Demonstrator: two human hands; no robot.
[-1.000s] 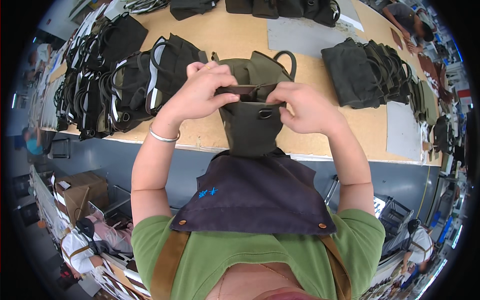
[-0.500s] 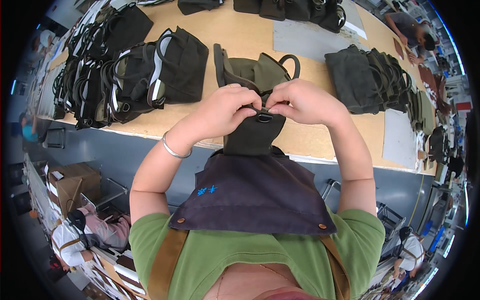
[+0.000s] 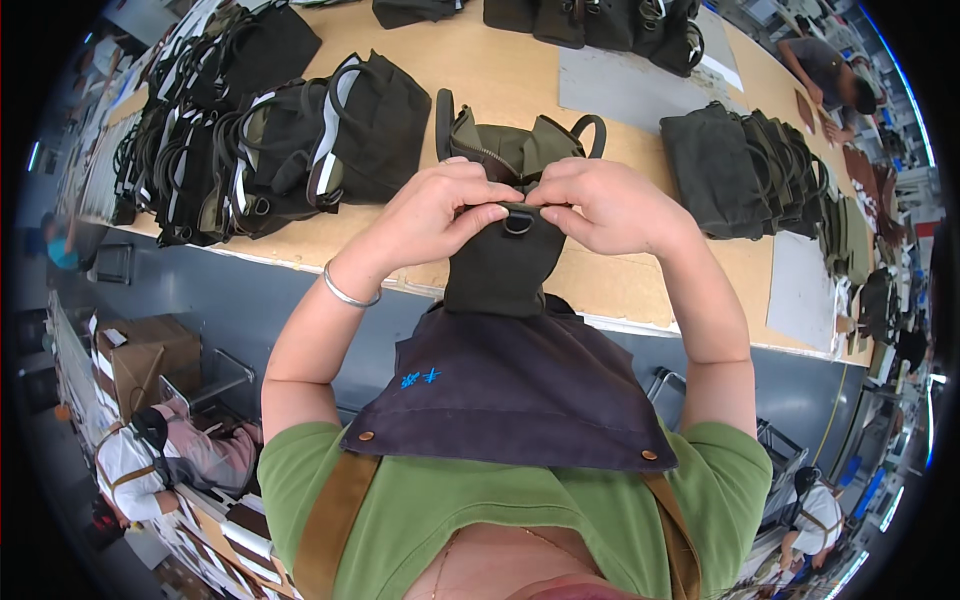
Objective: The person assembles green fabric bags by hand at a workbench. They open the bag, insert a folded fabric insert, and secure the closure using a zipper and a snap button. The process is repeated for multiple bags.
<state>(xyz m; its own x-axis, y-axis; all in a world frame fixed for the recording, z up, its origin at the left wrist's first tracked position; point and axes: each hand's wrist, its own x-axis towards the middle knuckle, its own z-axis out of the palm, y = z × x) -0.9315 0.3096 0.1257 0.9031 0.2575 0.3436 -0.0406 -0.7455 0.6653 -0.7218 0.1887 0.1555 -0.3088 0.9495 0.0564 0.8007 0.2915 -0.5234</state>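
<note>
A dark green fabric bag (image 3: 508, 262) stands at the table's near edge, its side panel facing me and pressed close to my apron. Its zippered top gapes, showing an olive lining (image 3: 520, 142), and a handle loop rises on either side. My left hand (image 3: 455, 207) pinches the bag's upper edge between thumb and fingers. Close beside it, my right hand (image 3: 602, 203) pinches the same edge from the right. Just below the fingertips hangs a dark metal D-ring (image 3: 517, 222). The fingertips hide the bit of edge between them.
Several dark bags (image 3: 375, 130) crowd the left of the wooden table (image 3: 440, 55). Another stack of bags (image 3: 715, 165) lies at the right, and more bags (image 3: 590, 22) stand at the back. Grey sheets (image 3: 620, 85) lie on the table. A co-worker (image 3: 825, 75) sits at the far right.
Both hands have kept their pinch on the bag's edge, with fingers shifted slightly. The edge now lies straighter and the D-ring sits a little higher. The view has shifted slightly.
</note>
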